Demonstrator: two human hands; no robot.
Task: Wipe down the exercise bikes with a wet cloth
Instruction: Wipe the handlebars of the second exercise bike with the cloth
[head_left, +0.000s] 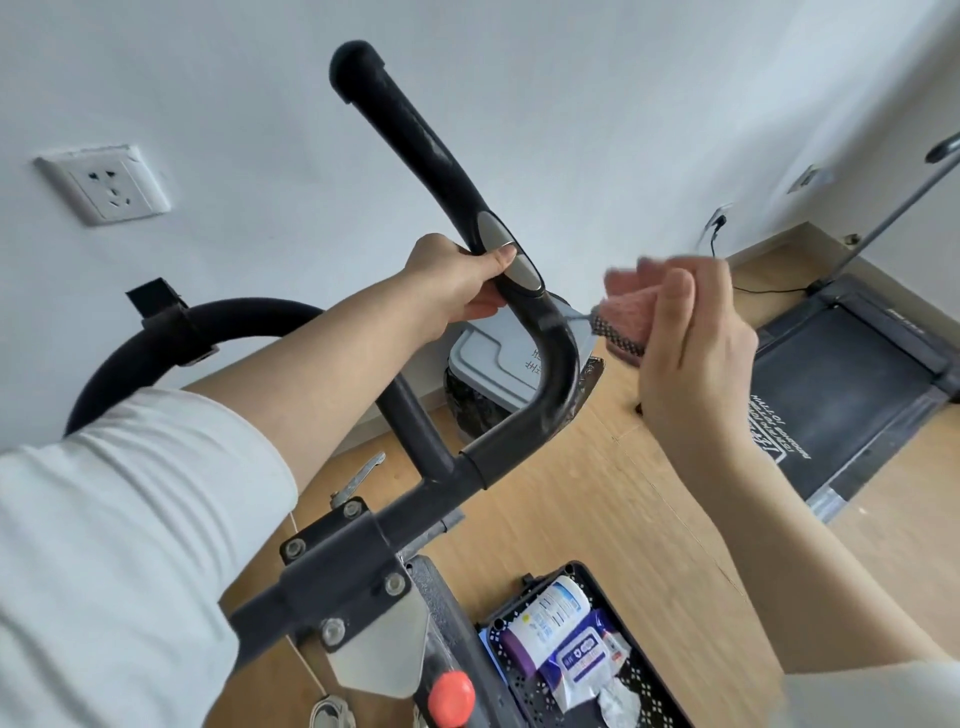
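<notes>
The exercise bike's black right handlebar (415, 140) rises in the middle of the view, with a silver pulse sensor (511, 254) on its grip. My left hand (457, 278) is wrapped around the bar just below that sensor. My right hand (691, 338) holds a folded pink cloth (631, 317) with a dark dotted edge, a short way to the right of the bar's bend and not touching it. The left handlebar (156, 338) curves away at the left. A red knob (451, 699) sits on the frame at the bottom.
A black basket (587, 574) on the wooden floor holds a wipes canister, a wipes pack and crumpled tissue. A grey lidded bin (488, 358) stands by the wall behind the bar. A treadmill (841, 389) lies at the right. A wall socket (104, 184) is at the left.
</notes>
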